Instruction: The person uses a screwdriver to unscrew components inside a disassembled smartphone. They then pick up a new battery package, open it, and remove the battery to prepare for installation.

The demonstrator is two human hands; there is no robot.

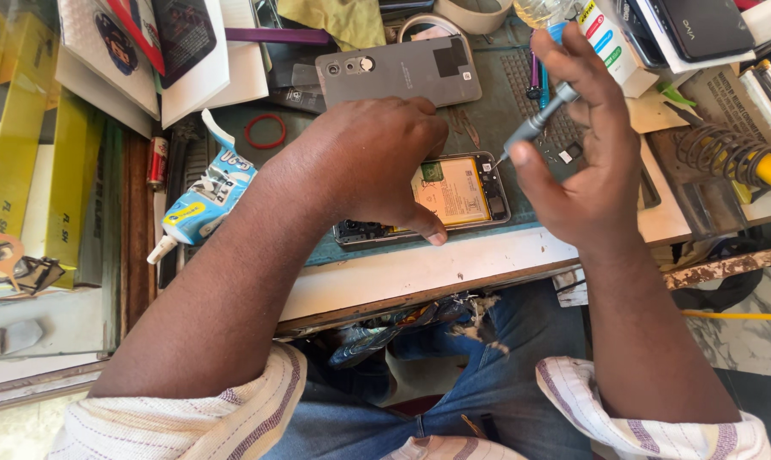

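Centre frame: left hand (377, 162) pinning opened phone (453, 192) flat to steady it; right hand (581, 145) pinching grey screwdriver (534, 126), tip angled onto its upper-right corner.

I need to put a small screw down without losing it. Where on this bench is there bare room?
Bare mat lies between the grey back cover and the open phone. The pale front edge below the phone is free too. The back is crowded with boxes; the soldering iron fills the right.
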